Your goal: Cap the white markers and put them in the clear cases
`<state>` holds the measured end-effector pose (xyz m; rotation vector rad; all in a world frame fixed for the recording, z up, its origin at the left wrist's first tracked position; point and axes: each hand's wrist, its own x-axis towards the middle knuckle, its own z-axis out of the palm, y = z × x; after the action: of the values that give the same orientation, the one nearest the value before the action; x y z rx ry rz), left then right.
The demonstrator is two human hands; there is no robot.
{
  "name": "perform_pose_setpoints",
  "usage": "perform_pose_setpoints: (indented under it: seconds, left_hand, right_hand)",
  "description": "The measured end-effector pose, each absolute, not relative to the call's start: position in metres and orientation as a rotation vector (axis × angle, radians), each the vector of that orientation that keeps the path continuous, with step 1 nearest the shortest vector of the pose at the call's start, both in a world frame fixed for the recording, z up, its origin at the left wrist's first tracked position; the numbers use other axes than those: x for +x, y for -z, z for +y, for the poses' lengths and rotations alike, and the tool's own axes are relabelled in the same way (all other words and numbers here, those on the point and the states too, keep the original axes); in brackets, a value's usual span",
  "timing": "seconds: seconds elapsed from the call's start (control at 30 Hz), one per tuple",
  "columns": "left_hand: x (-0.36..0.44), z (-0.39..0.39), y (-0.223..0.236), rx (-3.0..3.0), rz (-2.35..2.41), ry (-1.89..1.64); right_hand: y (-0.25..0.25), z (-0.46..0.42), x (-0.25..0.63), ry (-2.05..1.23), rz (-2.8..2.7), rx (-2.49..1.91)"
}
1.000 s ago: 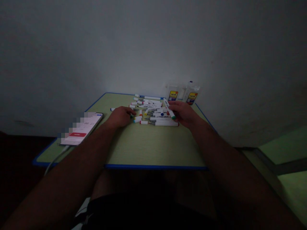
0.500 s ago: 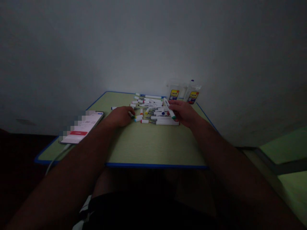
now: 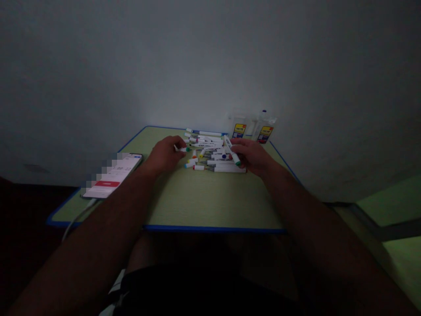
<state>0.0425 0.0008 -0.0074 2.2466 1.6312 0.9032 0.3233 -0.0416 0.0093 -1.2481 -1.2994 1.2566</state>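
Note:
My right hand [image 3: 252, 154] grips a white marker [image 3: 232, 150] with a green end, tilted above the right side of the marker pile. Between the thumb and fingers of my left hand [image 3: 167, 152] is a white cap [image 3: 184, 149] with a green end pointing right. Several white markers [image 3: 226, 168] lie in a loose row across the middle of the table, some with bare grey tips. Loose caps rest along their left side, among them a red-banded cap [image 3: 198, 167] and an orange-banded cap [image 3: 194, 154].
Two clear plastic cases [image 3: 239, 128] with yellow labels stand at the back right against the wall; a blue-ended marker shows in the right one. A phone [image 3: 113, 175] with a white cable lies at the left. Blue edging [image 3: 213, 228] borders the green table.
My left hand has lifted and moved away from me, bringing the green-ended cap up from the table's surface. My right hand and its marker have hardly moved.

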Motion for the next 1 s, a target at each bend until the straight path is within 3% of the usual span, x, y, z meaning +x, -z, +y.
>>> perform_pose_setpoints:
  seconds: [0.43,1.0]
  left_hand:
    - [0.055,-0.007,0.01,2.17,1.294,-1.233]
    - [0.057,-0.008,0.01,2.151,1.277,-1.281]
  right_hand:
    - [-0.001,-0.041,0.323,-1.237,-1.479,-1.211]
    - [0.0,-0.034,0.324,-1.387,-1.222,-1.166]
